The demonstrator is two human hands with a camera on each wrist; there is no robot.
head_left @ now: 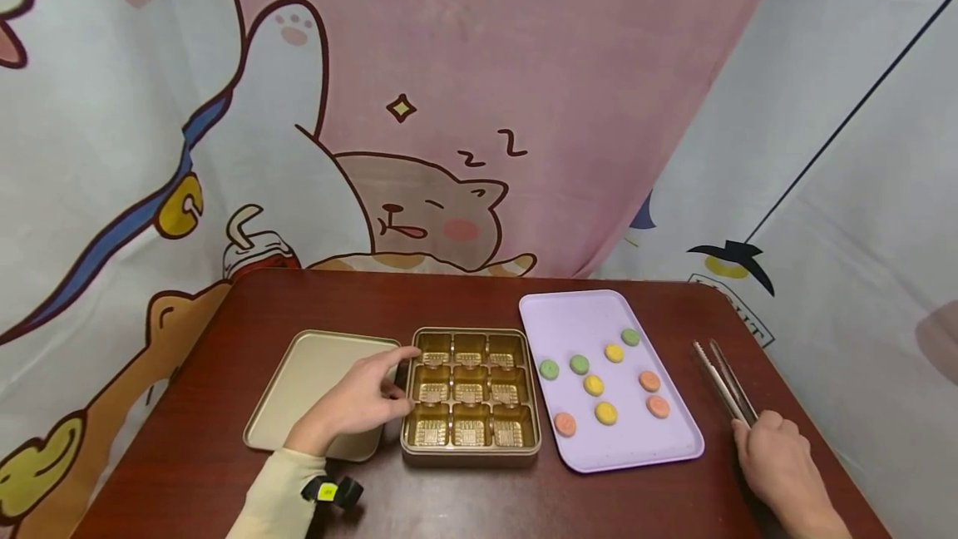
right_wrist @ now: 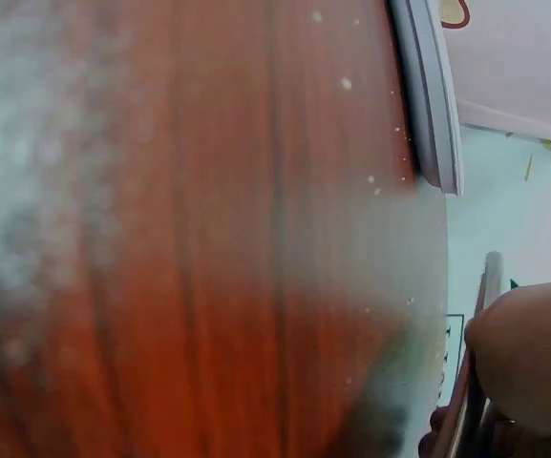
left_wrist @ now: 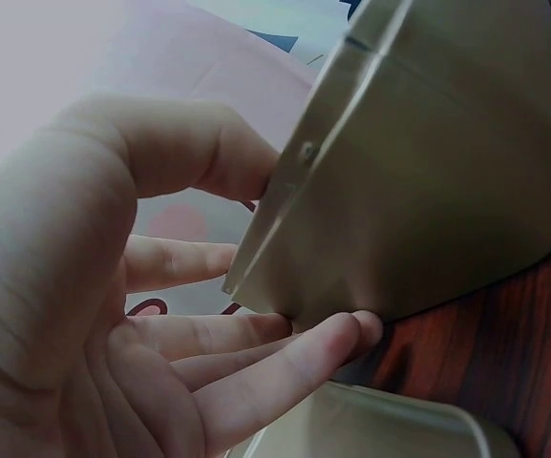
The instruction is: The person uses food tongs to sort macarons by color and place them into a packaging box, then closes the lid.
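Observation:
My left hand [head_left: 359,398] touches the left side of a gold tin box [head_left: 470,460], thumb and fingers spread along its wall. In the left wrist view, the fingertips [left_wrist: 337,334] rest against the tin's side [left_wrist: 437,181]. Inside the tin lies a gold divided insert [head_left: 470,392] with several bare compartments. At the table's right, my right hand [head_left: 778,460] grips metal tongs [head_left: 724,381], whose tips point away and stand apart. Between box and tongs, a lilac tray [head_left: 576,318] carries green macarons [head_left: 580,364], yellow macarons [head_left: 594,385] and orange-pink macarons [head_left: 649,381].
A flat gold lid [head_left: 318,364] lies left of the box, partly under my left hand and forearm. All stand on a dark red-brown wooden table [head_left: 464,298]. A cloth with cartoon animals [head_left: 441,215] hangs behind the table's far edge.

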